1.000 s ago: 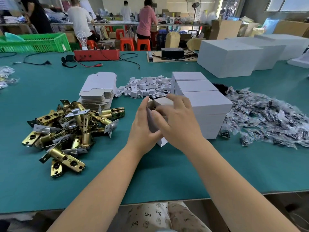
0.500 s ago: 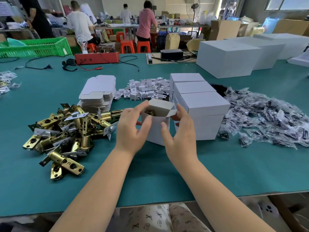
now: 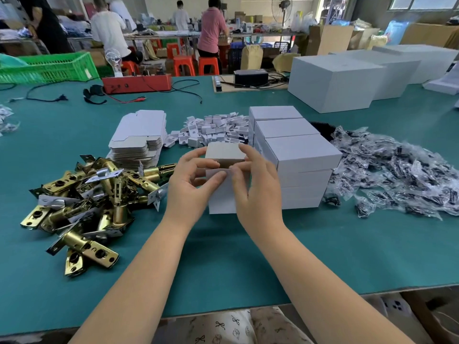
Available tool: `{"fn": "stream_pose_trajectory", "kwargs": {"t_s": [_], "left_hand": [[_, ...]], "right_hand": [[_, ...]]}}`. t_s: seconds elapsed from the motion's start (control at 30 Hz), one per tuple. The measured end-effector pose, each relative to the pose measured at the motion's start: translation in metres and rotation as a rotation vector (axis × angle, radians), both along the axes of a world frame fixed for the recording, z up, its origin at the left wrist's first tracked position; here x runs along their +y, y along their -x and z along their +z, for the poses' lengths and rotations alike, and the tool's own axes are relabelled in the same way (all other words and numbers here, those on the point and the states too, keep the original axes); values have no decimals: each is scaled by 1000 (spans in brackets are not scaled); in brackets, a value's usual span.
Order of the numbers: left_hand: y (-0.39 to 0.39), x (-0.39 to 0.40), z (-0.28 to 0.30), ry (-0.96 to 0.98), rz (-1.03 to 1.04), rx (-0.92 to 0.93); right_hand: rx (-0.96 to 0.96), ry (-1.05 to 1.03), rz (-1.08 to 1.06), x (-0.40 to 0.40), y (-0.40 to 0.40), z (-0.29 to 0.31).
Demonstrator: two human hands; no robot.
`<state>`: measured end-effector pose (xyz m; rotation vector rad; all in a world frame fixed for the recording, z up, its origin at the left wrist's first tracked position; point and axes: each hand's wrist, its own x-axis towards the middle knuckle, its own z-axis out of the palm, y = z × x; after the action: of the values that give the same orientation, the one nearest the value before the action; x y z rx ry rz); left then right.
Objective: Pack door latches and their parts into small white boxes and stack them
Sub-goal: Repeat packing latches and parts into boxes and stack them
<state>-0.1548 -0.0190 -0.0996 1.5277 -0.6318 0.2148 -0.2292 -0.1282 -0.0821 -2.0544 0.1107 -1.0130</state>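
Box (image 3: pixel 221 194), mid-worktop: lid now folded down, was open. My left hand (image 3: pixel 191 184) and right hand (image 3: pixel 255 184) pinch it shut. Stacking next, probably.

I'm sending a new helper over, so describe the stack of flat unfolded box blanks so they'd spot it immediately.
On the green table, look left of the hands, just behind the brass latch pile. The flat box blanks sit there as a layered stack of notched cardboard sheets, unlike the closed boxes stacked on the right.
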Motion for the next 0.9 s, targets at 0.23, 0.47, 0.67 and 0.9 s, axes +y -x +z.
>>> {"fn": "stream_pose_trajectory", "kwargs": {"t_s": [0.23,0.47,0.67,0.9], "left_hand": [[8,-3,7,118,77,145],[-1,-2,14,227,-360,545],[5,-7,16,327,-226,383],[6,2,15,228,-459,321]], "right_hand": [[22,-211,5,8,-10,12],[220,-564,262,-3,-17,20],[102,-863,347,-2,-17,18],[102,-812,249,6,-15,8]]}}
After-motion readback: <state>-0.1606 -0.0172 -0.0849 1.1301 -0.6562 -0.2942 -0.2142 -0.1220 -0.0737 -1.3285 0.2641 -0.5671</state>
